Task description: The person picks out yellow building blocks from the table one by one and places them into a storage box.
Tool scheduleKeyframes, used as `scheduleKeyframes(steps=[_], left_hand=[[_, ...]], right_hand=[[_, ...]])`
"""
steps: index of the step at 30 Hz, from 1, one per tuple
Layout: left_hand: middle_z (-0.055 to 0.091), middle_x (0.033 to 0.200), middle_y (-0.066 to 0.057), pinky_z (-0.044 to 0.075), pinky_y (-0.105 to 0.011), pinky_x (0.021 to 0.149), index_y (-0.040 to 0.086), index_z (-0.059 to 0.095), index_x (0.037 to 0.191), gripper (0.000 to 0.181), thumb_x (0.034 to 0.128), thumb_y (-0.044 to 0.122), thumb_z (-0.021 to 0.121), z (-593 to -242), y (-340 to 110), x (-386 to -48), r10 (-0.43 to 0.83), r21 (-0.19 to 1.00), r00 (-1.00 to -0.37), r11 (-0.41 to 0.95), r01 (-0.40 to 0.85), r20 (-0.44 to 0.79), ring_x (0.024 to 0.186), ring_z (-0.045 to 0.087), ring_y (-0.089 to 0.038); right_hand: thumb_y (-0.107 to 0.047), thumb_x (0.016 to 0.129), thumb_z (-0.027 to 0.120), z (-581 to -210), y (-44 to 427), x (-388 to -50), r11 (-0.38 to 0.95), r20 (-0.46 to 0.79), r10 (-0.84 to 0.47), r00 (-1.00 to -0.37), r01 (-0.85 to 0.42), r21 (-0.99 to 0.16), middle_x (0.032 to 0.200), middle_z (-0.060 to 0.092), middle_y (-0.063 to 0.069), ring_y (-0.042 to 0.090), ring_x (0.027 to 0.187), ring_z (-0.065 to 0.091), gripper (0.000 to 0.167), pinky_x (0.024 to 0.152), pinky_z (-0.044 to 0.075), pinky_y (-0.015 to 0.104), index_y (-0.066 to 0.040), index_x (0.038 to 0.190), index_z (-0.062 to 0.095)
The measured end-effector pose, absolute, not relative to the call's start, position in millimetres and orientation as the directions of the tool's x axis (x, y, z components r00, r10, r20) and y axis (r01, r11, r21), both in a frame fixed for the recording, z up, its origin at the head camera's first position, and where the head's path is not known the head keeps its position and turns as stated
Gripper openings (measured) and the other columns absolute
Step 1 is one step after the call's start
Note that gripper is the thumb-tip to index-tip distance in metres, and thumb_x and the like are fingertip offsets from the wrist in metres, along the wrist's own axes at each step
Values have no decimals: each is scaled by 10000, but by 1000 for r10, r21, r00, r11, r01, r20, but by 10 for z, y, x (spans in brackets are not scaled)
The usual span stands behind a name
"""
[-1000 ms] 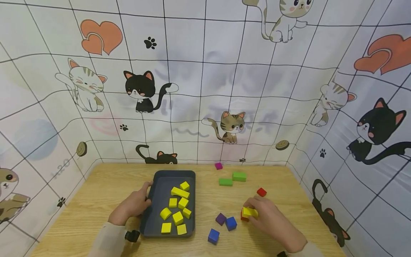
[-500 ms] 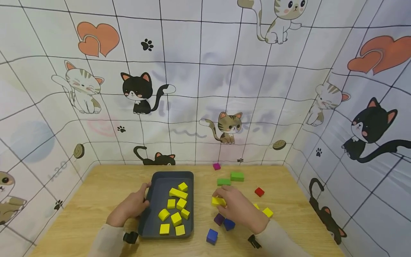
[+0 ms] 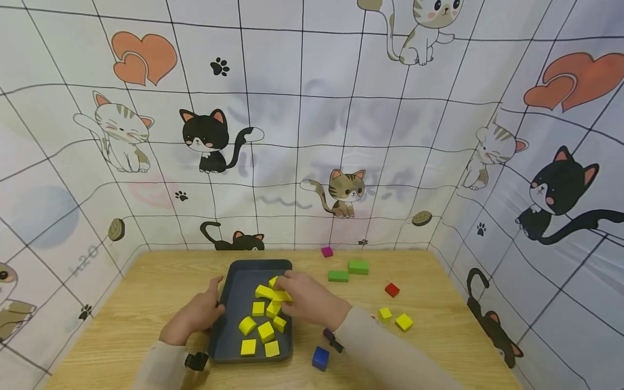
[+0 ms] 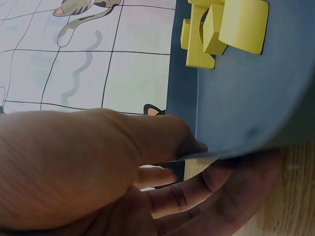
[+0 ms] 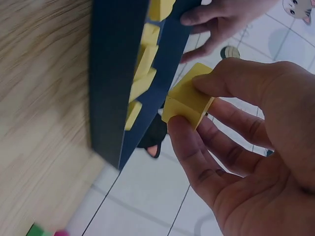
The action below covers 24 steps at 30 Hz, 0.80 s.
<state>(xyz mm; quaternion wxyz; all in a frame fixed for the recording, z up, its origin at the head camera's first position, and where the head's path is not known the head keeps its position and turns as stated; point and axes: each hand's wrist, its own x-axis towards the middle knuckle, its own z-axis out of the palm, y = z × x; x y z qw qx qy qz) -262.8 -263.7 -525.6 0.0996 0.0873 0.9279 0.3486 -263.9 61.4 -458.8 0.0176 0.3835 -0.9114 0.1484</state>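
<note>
At the left side of a dark grey tray, my left hand grips the rim; the left wrist view shows the thumb on the rim and fingers beneath it. My right hand is over the tray's right side. It pinches a yellow block between thumb and fingertips, above the tray wall in the right wrist view. Several yellow blocks lie scattered in the tray, one long and the others mostly cube-like. The right hand partly covers those at the far right.
Right of the tray on the wooden table lie two yellow blocks, a red block, two green blocks, a magenta block and a blue block. The right sleeve hides others. A cat-print sheet encloses the table.
My right hand has carried the yellow block leftward from beside the red block to over the tray. Two yellow blocks on the table at right have come into sight. The left hand stays at the tray.
</note>
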Motion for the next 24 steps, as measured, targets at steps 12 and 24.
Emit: scheduleKeyframes(steps=[12,24], left_hand=[[773,1109,-233,646,-391,671,-141,506,1530,497,1148,156,619,-5533,-2791,-2819,281,607,-952,779,154,-120,826,727,-213],[777,1114,-167,654,-380,629,-28,565,1525,452,1134,187,635,-5974,-2993,-3072,248,651,-951,756,70,-186,812,748,-206]], right_hand=[[-156,1041,861,-4592,-138,-2789,649,36,-745,-667,-736,-192,1368,794,-2,121,1224,748,399,1032,622,189,-135,1431,784],[-174,1031,883,-4734,-533,-2855,640,10,-762,-648,-756,-137,1369,811,-35,94,1259,757,403,1030,614,159,-166,1428,815]])
